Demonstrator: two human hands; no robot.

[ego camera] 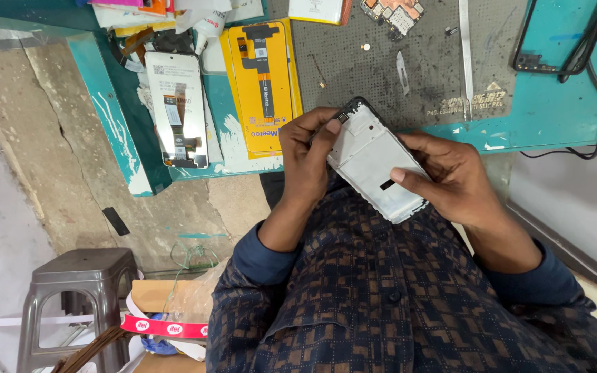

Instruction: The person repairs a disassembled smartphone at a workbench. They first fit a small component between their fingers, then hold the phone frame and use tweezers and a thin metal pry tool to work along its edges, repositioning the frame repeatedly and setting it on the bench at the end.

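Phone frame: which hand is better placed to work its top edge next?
Left, probably. The left hand has its thumb at the phone frame's top edge; the right hand grips the lower side, steadying it.

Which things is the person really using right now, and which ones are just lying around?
In use:
- phone frame, held in both hands
- left hand, thumb pressing its top corner
- right hand, thumb on its face

Lying about:
- yellow screen part
- white screen part
- circuit board
- grey work mat
- black cable
- grey stool
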